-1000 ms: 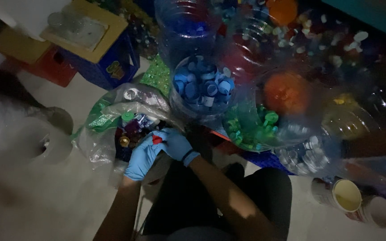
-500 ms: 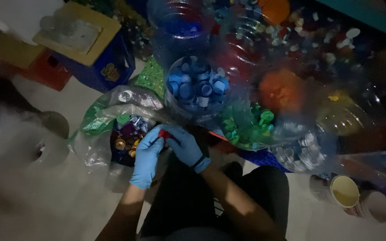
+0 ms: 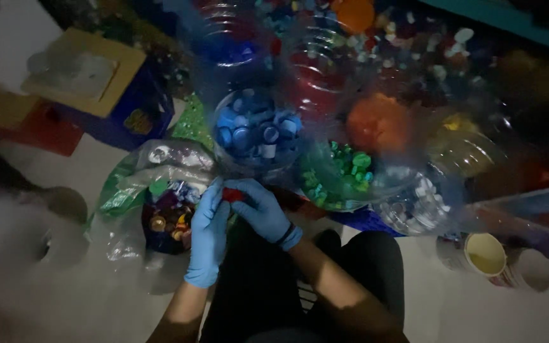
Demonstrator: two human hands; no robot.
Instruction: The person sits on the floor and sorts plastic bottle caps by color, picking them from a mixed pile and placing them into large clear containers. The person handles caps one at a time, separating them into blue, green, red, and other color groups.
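Dim light; pale floor (image 3: 65,305). Blue crate (image 3: 138,117) with cardboard (image 3: 84,73) on top at upper left; teal edge (image 3: 503,22) upper right.
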